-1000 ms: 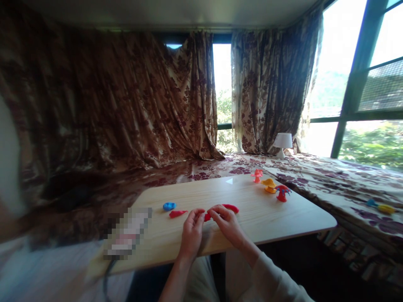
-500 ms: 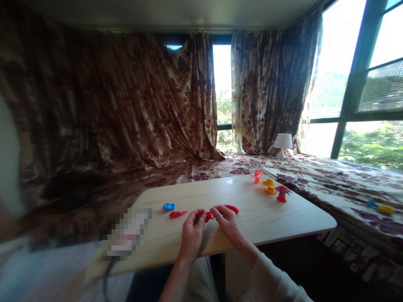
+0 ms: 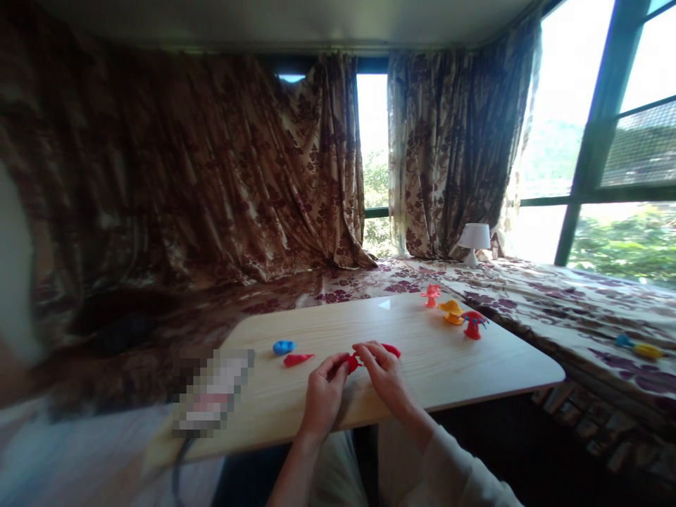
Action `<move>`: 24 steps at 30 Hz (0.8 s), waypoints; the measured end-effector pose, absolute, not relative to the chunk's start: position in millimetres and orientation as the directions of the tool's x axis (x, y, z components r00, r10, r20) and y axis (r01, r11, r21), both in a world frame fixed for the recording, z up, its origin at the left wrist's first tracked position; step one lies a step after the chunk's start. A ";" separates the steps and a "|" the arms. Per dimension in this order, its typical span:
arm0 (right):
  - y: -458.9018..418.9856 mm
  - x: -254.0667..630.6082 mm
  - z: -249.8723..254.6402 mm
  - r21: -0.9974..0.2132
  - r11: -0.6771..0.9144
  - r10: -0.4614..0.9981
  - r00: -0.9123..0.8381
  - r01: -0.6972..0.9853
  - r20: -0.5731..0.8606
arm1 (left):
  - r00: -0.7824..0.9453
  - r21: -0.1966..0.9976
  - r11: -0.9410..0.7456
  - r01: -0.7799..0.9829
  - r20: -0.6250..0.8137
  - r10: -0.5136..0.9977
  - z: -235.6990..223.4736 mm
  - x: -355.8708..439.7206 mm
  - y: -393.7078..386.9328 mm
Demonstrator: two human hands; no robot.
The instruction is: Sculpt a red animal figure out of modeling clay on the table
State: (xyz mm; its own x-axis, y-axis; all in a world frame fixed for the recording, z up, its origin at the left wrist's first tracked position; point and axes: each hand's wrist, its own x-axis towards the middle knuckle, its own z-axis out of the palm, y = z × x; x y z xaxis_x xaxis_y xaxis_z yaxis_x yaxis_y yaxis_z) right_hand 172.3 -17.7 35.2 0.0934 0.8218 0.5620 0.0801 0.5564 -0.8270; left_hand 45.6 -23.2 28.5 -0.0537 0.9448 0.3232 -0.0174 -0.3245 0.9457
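Note:
A small red lump of what looks like modelling clay is pinched between the thumb and fingers of my left hand, just above the table's near side. My right hand meets it from the right, fingers bent and closed at the lump's right end; its fingertips partly hide what they grip. Behind the right hand lies a longer red clay piece, partly covered. To the left of my hands, a tapered red piece rests beside a blue ridged oval lump.
On the wooden table, a pink figure, a yellow figure and a red-and-blue figure stand at the right. A blurred-out object lies at the left edge. Beyond stands a white lamp.
The red lump has turned and shifted slightly in my fingers. My left hand sits a touch lower and further right; the things on the table have stayed put.

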 end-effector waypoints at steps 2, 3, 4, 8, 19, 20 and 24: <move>-15.8 171.8 31.5 -0.829 0.556 0.825 0.086 0.058 0.559 | -0.056 0.947 -0.319 -0.039 0.316 0.947 31.2 46.5 -24.8; -14.7 171.6 29.4 -0.830 0.556 0.826 0.080 0.051 0.558 | -0.057 0.947 -0.318 -0.047 0.315 0.947 32.5 47.0 -25.7; -13.6 171.4 27.5 -0.828 0.558 0.825 0.075 0.049 0.561 | -0.056 0.947 -0.318 -0.053 0.315 0.947 33.6 47.5 -26.7; -10.9 171.3 24.0 -0.811 0.581 0.808 0.073 0.062 0.584 | -0.054 0.945 -0.317 -0.074 0.314 0.948 36.1 49.0 -29.4; -20.1 172.1 40.3 -0.865 0.494 0.858 0.106 0.091 0.502 | -0.063 0.947 -0.305 -0.103 0.299 0.952 26.6 46.8 -23.3; -19.6 171.9 39.3 -0.864 0.497 0.858 0.102 0.081 0.503 | -0.061 0.946 -0.307 -0.103 0.302 0.951 26.5 46.7 -23.3; -15.7 171.1 32.4 -0.850 0.524 0.847 0.073 0.056 0.527 | -0.056 0.946 -0.311 -0.096 0.307 0.950 29.0 47.4 -25.3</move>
State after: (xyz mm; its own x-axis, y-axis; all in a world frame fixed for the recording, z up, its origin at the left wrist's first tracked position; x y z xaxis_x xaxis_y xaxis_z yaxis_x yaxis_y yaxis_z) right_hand 171.1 -15.7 32.4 0.0735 0.8467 0.5269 0.0563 0.5240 -0.8499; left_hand 47.4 -25.3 29.0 -0.0561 0.9502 0.3065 -0.0963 -0.3107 0.9456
